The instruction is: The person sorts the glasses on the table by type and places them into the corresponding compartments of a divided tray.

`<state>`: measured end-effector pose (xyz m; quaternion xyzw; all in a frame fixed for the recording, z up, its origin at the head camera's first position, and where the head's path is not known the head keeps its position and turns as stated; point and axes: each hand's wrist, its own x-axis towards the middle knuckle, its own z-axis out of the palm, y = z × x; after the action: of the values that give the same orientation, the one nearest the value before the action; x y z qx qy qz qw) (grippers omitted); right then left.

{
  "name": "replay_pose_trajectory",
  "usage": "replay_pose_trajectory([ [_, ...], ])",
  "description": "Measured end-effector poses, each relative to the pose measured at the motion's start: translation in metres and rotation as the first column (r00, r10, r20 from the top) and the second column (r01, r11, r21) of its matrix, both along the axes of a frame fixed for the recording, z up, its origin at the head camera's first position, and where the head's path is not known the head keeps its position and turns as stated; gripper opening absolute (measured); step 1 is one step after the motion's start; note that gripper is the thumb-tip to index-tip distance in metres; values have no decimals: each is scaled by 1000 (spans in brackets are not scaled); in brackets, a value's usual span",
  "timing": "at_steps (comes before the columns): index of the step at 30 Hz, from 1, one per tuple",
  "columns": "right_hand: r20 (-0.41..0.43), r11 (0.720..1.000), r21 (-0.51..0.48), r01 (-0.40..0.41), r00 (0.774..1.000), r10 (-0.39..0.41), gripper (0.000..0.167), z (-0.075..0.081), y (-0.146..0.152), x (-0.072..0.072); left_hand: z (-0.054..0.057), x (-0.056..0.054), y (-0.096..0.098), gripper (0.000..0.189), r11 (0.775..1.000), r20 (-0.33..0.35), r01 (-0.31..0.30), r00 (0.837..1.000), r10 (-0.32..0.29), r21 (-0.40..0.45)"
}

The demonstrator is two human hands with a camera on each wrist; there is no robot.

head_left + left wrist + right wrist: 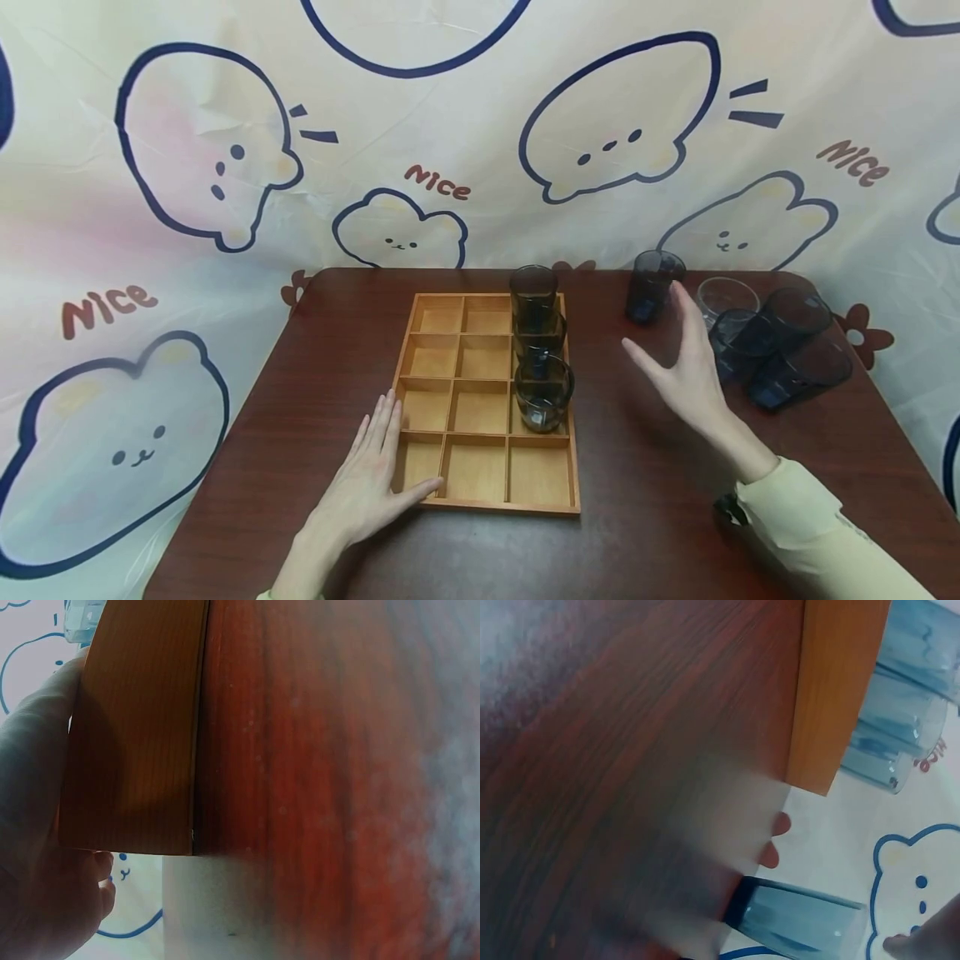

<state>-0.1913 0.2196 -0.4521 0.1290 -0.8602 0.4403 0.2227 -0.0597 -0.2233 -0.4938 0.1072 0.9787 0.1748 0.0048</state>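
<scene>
- The wooden tray (510, 506) sits in the middle of the head view, flat on the dark brown worktop (247, 467); it is split into three columns of four compartments.
- Three dark glasses (542, 400) stand upright in its right-hand column, one each in the upper three compartments; the column's lowest compartment, at the near end, is bare.
- The left hand (363, 483), lower left of centre, rests against the tray's left edge with fingers straight and thumb across the near left corner; its grip is released, grasping nothing.
- The right hand (693, 379), right of centre, is spread with thumb and fingers apart; its grip is released and empty.
- Just beyond its fingertips, a lone dark glass (652, 287) stands on the worktop; the right wrist view shows a fingertip apart from it.
- Further right, a cluster of glasses (798, 375) stands close together, one of them clearer than the others.
- A pale sleeve (798, 508) covers the right forearm at lower right.
- A cloth (420, 125) printed with cartoon bears fills the upper frame.
</scene>
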Motion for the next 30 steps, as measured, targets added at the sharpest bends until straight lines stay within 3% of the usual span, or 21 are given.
replay_pose_trajectory([
  [9, 167, 976, -200, 84, 985, -51, 110, -4, 4, -19, 0, 1, -1, 124, 1000, -10, 6, 1000, -6, 7],
  [17, 284, 968, -219, 122, 957, -57, 114, -11, 11, -35, 0, 0, -1, 124, 1000, -7, 6, 1000, -6, 6],
  [30, 328, 955, -242, 173, 941, -87, 114, -21, 11, -64, -1, 1, -1, 123, 1000, -12, 6, 1000, -6, 1],
])
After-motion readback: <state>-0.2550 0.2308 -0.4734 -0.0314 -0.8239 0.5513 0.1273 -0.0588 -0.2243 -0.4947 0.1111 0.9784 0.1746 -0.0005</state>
